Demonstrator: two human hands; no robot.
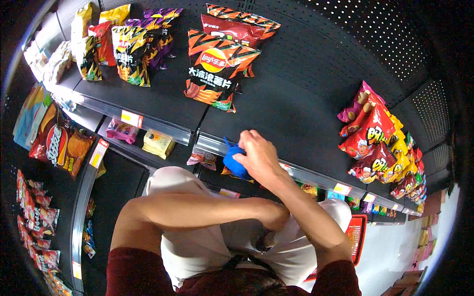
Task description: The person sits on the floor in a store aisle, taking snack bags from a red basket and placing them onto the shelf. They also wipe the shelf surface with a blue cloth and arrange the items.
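My right hand (256, 154) is closed around a bunched blue cloth (235, 161). It presses the cloth against the clear plastic price strip (213, 144) along the front edge of a black shelf (296, 114). My left forearm crosses in front of my body, and my left hand (277, 215) lies by my right knee, partly hidden behind my right forearm. Its fingers cannot be made out. Behind the cloth, on the shelf, stand orange-and-black Lay's potato chip bags (218, 70), with a dark red bag (229, 29) among them.
Red and yellow snack bags (374, 140) stand in rows at the right. More chip bags (129, 55) fill the upper left, and a brown chip bag (59, 144) stands at the left. Small packets (158, 143) sit on a lower shelf. A red basket (356, 236) is beside my right leg.
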